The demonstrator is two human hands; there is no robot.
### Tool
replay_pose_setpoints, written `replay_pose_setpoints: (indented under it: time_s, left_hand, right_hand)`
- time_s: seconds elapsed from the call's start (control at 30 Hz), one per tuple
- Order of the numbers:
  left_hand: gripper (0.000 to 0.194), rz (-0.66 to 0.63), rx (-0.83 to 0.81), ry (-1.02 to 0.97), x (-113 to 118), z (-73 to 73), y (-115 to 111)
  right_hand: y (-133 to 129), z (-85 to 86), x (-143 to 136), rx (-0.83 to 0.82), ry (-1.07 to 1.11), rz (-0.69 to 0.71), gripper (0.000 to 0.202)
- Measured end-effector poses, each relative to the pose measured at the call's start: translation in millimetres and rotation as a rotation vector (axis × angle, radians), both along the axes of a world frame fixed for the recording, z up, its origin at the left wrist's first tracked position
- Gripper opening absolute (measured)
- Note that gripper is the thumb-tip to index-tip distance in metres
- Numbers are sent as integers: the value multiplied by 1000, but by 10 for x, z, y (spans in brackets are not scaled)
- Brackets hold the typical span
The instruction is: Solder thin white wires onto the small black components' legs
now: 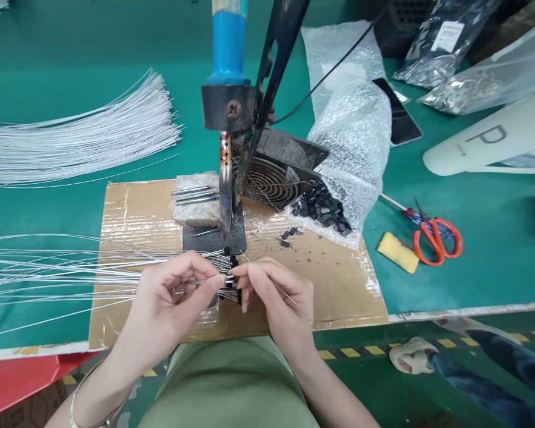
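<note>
White wires (116,274) with black tips (233,261) lie under and between my hands: my left hand (173,303) pinches a piece (224,278) too small to identify, my right hand (288,291), just beside it, a thin wire (294,302). Beneath lies cardboard (343,288), bare to my right, reaching the green desk's (485,267) near edge; striped floor (361,371) shows below.
</note>
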State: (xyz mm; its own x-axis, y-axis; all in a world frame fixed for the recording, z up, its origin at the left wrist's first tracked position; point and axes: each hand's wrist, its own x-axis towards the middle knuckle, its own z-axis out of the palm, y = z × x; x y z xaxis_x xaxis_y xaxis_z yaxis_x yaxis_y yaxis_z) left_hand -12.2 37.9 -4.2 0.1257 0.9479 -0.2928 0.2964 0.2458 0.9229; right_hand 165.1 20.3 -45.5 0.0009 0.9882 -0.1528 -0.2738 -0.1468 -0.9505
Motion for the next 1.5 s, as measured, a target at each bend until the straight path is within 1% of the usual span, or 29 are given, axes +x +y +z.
replay_pose_setpoints:
  time_s: [0.1,0.2,0.3,0.4,0.6,0.9,1.1,1.23,1.33,1.5]
  left_hand:
    - [13,-1,5,-3,1,32,4]
    - [15,2,-7,-12,30,79,3]
    - [16,68,-52,-12,85,118,-10]
    - [15,112,-61,-4,118,120,-38]
    - [15,68,-12,19,74,51,-83]
    - [16,40,19,25,73,18,-105]
    - [17,23,4,27,52,37,-86]
    - [17,12,-15,26,41,44,-67]
    - [18,35,-31,31,52,41,-83]
    - [17,143,-48,61,111,40,-128]
  right_hand:
    - [3,27,-10,15,-26,25,20]
    - [-3,39,-30,31,3,39,19]
    - [-6,34,-56,9,87,33,17]
    - [-2,20,-74,-42,183,30,13]
    - [11,18,-85,-111,265,33,9]
    - [29,16,-66,-196,338,49,3]
    - [77,20,7,-315,399,142,7]
    - [95,43,24,-360,406,165,8]
    - [94,54,16,-360,403,160,8]
    - [82,49,-10,-369,435,129,12]
